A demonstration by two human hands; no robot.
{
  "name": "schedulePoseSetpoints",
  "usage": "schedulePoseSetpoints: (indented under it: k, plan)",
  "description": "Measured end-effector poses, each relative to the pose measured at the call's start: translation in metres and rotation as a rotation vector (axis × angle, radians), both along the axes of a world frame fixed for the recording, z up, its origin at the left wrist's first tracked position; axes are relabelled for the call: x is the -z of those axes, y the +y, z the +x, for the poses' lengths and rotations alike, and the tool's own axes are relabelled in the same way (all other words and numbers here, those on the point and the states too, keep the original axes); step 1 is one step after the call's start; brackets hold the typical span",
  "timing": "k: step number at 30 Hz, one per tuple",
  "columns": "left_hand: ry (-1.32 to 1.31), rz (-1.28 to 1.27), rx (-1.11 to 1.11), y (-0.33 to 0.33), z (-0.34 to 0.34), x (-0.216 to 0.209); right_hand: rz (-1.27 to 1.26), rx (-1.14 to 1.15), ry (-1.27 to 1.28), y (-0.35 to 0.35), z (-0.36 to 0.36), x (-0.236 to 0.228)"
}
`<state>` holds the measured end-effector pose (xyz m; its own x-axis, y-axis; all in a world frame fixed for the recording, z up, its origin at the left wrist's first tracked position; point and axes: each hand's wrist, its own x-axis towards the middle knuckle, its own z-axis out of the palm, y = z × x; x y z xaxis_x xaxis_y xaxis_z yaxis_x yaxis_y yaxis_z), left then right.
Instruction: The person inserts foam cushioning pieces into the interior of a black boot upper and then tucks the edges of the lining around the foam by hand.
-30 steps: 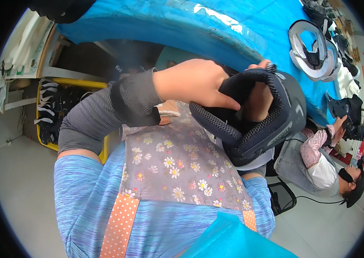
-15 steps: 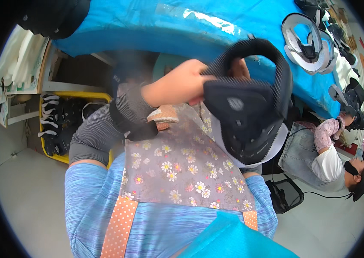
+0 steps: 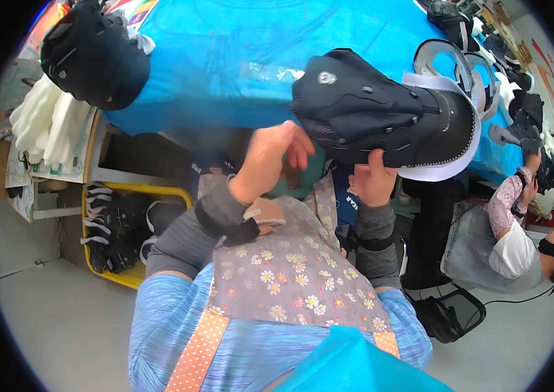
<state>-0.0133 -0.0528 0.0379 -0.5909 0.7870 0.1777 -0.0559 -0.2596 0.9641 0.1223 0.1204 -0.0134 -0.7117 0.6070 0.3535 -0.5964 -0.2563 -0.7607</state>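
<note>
A black shoe upper (image 3: 381, 117) with a white lining edge is held up over the near edge of the blue-covered table (image 3: 224, 59). My right hand (image 3: 371, 178) grips it from below, thumb on its lower rim. My left hand (image 3: 275, 157) is just left of the upper's mesh end, its fingers spread and holding nothing, the fingertips close to or brushing the mesh. Both forearms wear grey sleeves with black cuffs. A flowered grey apron (image 3: 290, 274) covers my lap below the hands.
A heap of black uppers (image 3: 94, 55) lies on the table's far left corner, with white pieces (image 3: 48, 124) stacked beside it. A yellow crate (image 3: 117, 232) of black and white uppers sits under the table. More uppers (image 3: 479, 65) lie at right, where a co-worker (image 3: 512, 235) sits.
The shoe upper has risen from lap height and turned so its black outside faces up. My left hand, which gripped its top, has let go and dropped to its left end.
</note>
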Motion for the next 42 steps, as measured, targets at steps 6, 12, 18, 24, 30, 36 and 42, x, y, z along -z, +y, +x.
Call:
schedulePoseSetpoints:
  k: [6, 12, 18, 24, 30, 36, 42]
  plan:
    - [0.238, 0.041, -0.216, 0.006, -0.007, 0.023, -0.191, -0.152, 0.135, -0.014, -0.006, -0.031]
    - [0.474, 0.196, -0.138, 0.003, 0.001, -0.007, -0.355, -0.338, 0.195, -0.027, -0.004, -0.04]
    - [0.309, 0.243, -0.14, 0.012, 0.015, -0.007, -0.336, -0.385, 0.216, -0.014, -0.004, -0.02]
    - [0.314, 0.087, -0.376, 0.02, 0.013, -0.023, -0.406, -0.268, -0.043, -0.027, -0.03, -0.034]
    - [0.709, 0.178, -0.344, 0.009, 0.006, -0.017, -0.671, -0.075, -0.047, -0.032, -0.032, -0.053]
    - [-0.065, 0.358, -0.127, -0.011, -0.02, -0.03, -0.3, -0.482, 0.122, 0.009, -0.001, -0.025]
    - [-0.24, 0.11, -0.193, -0.072, -0.053, -0.095, -0.082, -0.679, -0.195, -0.03, -0.072, -0.073]
